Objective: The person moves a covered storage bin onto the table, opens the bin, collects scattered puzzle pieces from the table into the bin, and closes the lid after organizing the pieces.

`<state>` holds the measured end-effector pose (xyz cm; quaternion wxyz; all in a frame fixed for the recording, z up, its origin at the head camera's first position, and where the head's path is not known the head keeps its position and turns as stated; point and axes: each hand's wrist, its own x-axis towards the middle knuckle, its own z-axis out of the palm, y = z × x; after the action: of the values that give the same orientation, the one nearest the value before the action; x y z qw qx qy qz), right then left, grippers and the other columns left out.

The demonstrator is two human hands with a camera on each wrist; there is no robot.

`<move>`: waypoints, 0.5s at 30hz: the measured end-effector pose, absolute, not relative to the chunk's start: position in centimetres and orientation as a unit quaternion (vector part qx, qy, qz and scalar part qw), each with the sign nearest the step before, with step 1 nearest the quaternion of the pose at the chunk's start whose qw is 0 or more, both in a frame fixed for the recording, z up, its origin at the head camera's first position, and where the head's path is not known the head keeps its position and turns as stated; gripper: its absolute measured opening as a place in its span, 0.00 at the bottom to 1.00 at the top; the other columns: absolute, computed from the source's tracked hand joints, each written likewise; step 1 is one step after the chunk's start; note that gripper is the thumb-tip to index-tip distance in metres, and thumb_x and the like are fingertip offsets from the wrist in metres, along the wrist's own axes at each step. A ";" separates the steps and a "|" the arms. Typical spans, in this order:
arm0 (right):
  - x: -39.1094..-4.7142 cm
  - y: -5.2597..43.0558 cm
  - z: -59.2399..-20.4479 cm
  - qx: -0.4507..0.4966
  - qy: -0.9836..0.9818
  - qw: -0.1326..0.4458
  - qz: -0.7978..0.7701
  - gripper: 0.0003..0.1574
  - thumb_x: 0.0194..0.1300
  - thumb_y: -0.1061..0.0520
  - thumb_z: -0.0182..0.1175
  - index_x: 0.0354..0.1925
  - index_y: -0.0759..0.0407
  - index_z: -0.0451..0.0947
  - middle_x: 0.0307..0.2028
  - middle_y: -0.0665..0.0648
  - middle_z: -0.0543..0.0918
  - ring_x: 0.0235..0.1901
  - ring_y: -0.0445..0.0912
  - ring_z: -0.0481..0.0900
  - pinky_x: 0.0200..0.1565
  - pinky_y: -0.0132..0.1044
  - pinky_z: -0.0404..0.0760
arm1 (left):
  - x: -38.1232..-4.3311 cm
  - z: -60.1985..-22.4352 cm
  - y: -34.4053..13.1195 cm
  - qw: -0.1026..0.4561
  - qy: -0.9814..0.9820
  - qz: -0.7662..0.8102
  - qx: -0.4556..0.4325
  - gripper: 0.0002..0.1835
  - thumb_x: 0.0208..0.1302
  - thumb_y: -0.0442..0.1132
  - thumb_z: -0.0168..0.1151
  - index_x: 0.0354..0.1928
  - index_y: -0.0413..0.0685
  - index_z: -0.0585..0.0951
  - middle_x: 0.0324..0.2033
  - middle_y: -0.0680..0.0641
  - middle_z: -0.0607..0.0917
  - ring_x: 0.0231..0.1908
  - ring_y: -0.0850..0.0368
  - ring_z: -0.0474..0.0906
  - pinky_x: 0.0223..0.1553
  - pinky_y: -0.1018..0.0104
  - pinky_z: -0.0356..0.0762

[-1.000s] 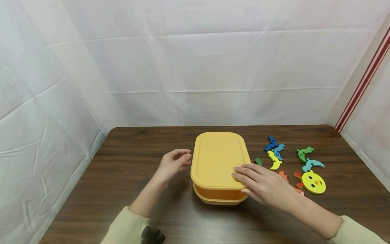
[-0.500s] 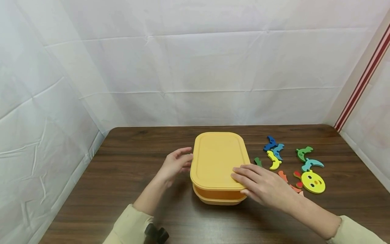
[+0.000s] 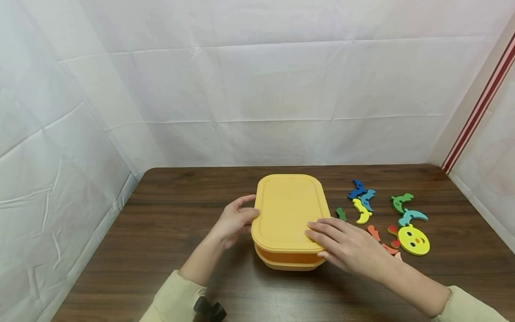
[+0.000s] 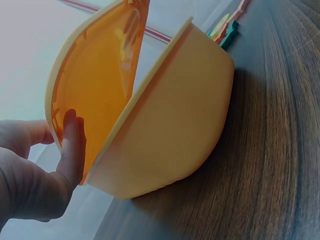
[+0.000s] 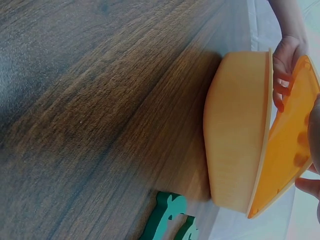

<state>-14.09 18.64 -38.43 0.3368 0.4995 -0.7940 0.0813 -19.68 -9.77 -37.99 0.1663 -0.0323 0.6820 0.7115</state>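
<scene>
A yellow plastic box stands on the table, and its yellow lid leans over it at a tilt. The box's side wall and the lid's orange underside show in the left wrist view, with a wedge-shaped gap between. My left hand pinches the lid's left edge, thumb on top and fingers underneath. At the near right edge my right hand grips the lid, fingers laid over its top and thumb below the rim. The box's inside is hidden.
Right of the box lie several puzzle pieces: a yellow smiling face, a dark blue piece, a yellow curved piece and a green piece. White cloth hangs behind the wooden table.
My left hand has moved right to the lid's left edge, and its thumb now lies on top. The right hand, lid and box have hardly moved.
</scene>
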 end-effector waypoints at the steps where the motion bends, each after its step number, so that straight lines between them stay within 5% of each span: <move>1: -14.1 18.6 -38.5 0.500 -0.794 0.336 0.081 0.27 0.73 0.45 0.38 0.55 0.57 0.75 0.53 0.54 0.78 0.50 0.49 0.76 0.44 0.43 0.80 | -19.7 -38.0 -9.8 0.166 0.682 0.712 -0.032 0.29 0.56 0.31 0.58 0.62 0.48 0.65 0.39 0.43 0.84 0.28 0.58 0.81 0.31 0.64 0.80; 15: -13.8 18.8 -38.1 0.488 -0.818 0.288 0.099 0.27 0.71 0.42 0.41 0.58 0.55 0.73 0.55 0.52 0.76 0.54 0.49 0.74 0.51 0.44 0.75 | -19.8 -38.2 -9.8 0.172 0.668 0.723 -0.036 0.30 0.58 0.31 0.58 0.63 0.48 0.64 0.39 0.45 0.84 0.28 0.58 0.80 0.31 0.66 0.81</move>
<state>-13.79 18.84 -38.07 0.2884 0.4884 -0.8176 0.0992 -19.82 -9.77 -38.24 0.1715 -0.0357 0.6684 0.7229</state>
